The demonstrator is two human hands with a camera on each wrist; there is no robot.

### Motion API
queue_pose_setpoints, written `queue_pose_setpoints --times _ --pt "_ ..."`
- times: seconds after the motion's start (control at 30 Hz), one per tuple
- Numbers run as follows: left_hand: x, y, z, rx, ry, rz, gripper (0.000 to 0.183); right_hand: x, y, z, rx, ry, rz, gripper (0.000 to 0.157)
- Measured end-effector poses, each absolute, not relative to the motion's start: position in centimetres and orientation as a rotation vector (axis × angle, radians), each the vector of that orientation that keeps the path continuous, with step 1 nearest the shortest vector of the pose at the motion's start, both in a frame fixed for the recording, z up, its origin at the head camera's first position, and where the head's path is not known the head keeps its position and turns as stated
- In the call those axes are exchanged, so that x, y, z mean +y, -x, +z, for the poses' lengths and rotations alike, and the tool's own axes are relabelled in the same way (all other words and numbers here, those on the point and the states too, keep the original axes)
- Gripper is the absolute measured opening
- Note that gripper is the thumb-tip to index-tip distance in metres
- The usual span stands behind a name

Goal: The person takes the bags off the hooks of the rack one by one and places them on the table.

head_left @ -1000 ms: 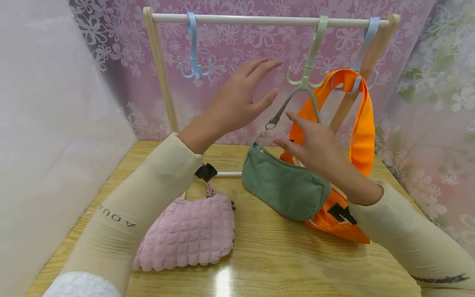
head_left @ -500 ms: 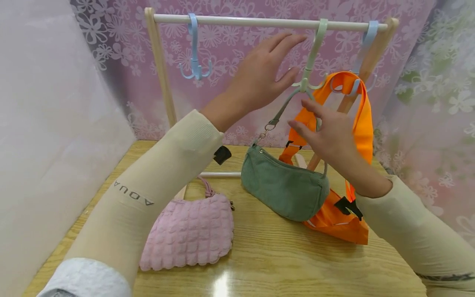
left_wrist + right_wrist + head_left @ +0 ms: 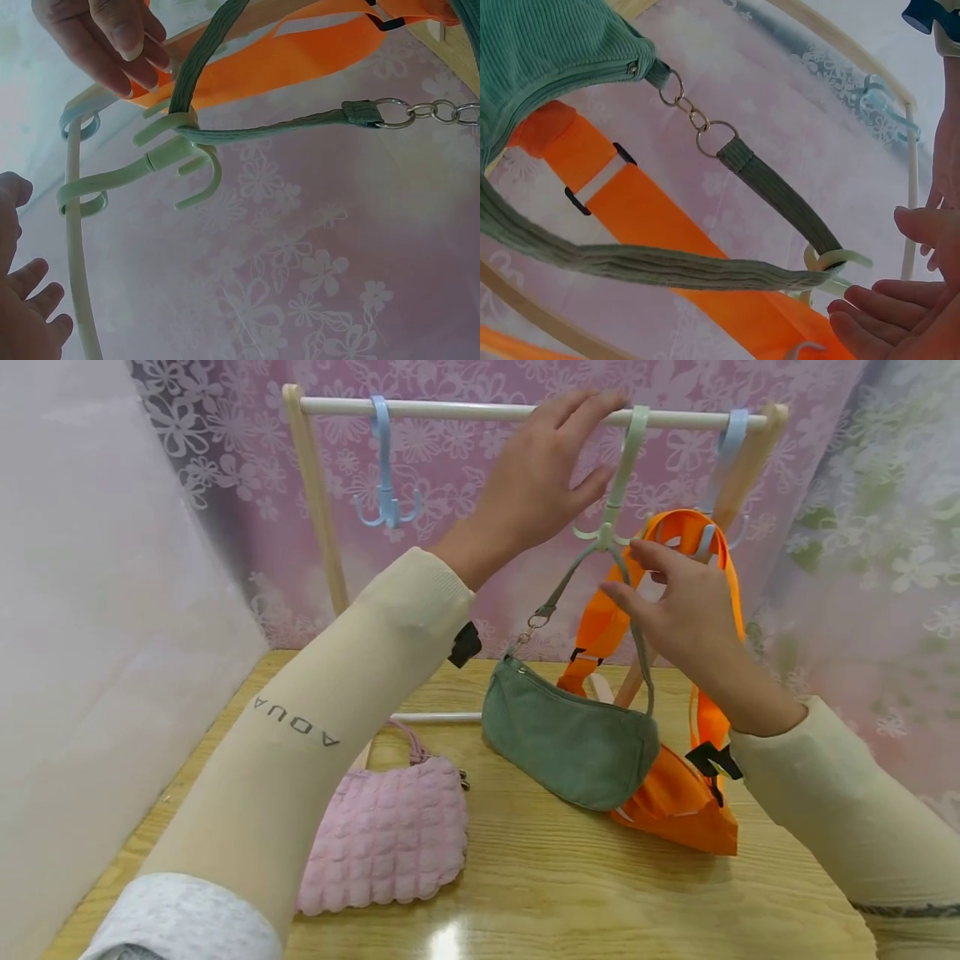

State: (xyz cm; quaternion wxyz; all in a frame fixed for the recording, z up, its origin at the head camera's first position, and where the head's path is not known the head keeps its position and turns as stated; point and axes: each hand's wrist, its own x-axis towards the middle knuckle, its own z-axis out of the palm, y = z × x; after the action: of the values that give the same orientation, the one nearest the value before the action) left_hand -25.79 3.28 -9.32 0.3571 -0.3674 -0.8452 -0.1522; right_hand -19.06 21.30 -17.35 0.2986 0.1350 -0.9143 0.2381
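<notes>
A green corduroy shoulder bag [image 3: 566, 735] hangs by its strap [image 3: 630, 262] from a pale green multi-prong hook [image 3: 169, 154]. My left hand [image 3: 540, 472] is raised at the white rail, just left of that hook, fingers spread and holding nothing. In the left wrist view its fingers are close to the rail; contact cannot be told. My right hand [image 3: 693, 610] hovers beside the hook's prongs and the strap, its thumb and fingers loosely extended with nothing between them. Behind it an orange bag [image 3: 675, 802] hangs by a wide strap from a blue hook [image 3: 727, 460], partly hidden.
A pink quilted handbag [image 3: 397, 835] stands on the wooden table [image 3: 555, 893], partly covered by my left sleeve. Another blue hook [image 3: 386, 468], bare, hangs at the left of the white rail [image 3: 465, 410]. Wooden posts [image 3: 318, 502] hold the rail up.
My left hand has risen and moved right, up to the rail near the green hook. My right hand has moved right and slightly up. The bags hang much as before.
</notes>
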Motion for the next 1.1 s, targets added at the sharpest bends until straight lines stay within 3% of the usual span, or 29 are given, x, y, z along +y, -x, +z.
queue_pose_setpoints --times 0.33,0.73,1.1 --pt "4.0 26.9 -7.4 -2.256 0.845 -0.236 0.055 21.7 19.6 -16.5 -2.513 -0.305 0.636 0.058" --pt "5.2 28.0 -6.3 -2.351 0.962 -0.073 0.065 21.4 20.3 -16.9 -2.624 -0.262 0.626 0.062" --pt "6.0 28.0 -5.9 -2.511 0.937 -0.121 0.066 21.4 20.9 -17.2 -2.652 -0.243 0.598 0.054"
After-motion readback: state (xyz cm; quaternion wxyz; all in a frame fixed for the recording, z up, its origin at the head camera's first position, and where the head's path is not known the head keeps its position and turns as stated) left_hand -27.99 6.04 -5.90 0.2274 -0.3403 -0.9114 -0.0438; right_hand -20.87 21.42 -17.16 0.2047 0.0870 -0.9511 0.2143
